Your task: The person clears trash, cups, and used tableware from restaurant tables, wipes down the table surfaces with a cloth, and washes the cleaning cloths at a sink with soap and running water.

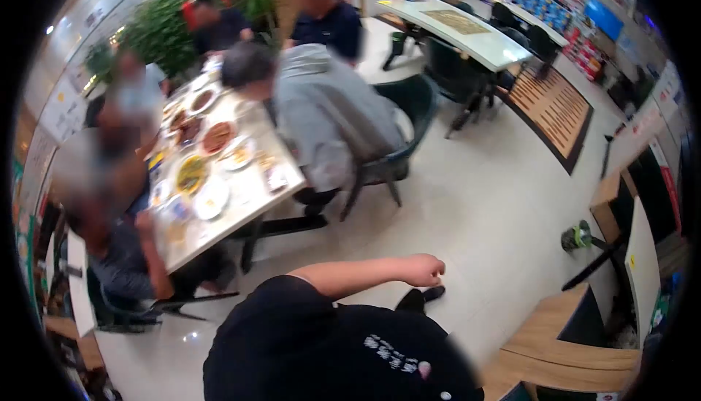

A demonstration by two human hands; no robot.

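One left hand (pixel 423 269) looks loosely curled, any hold indistinguishable, apparently between actions; dishes (pixel 217 138) lie well apart on the leftward surface (pixel 250 193); touching them would require reaching. Right hand unseen.

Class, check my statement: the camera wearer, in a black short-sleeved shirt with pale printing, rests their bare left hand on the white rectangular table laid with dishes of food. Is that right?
Not quite: the bare left hand is apart from the white rectangular table, held out above the pale glossy floor, as the head view shows. The rest stands.
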